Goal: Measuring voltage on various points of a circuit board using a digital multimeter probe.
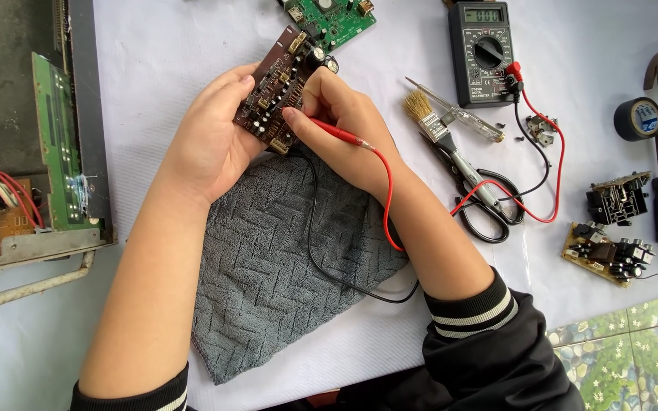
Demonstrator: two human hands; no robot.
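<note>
Looking down from the head camera, I see my left hand [211,148] with its grip wrapped around a small brown circuit board [279,91], tilted above the far middle of the white tabletop [154,46]. My right hand [340,125] pinches a red probe [335,132] like a pen, its tip touching the board's lower edge. The probe's red lead [390,205] and a black lead [310,236] run across a grey towel [283,251] under my wrists, toward a black multimeter [481,49] at the far edge. Just right of my forearm lie a brush [432,122] and scissors [489,209]; a green board [329,19] sits beyond. I judge this to be mid-measurement. The next move calls for a steady board and a careful shift of the tip to a neighbouring contact.
</note>
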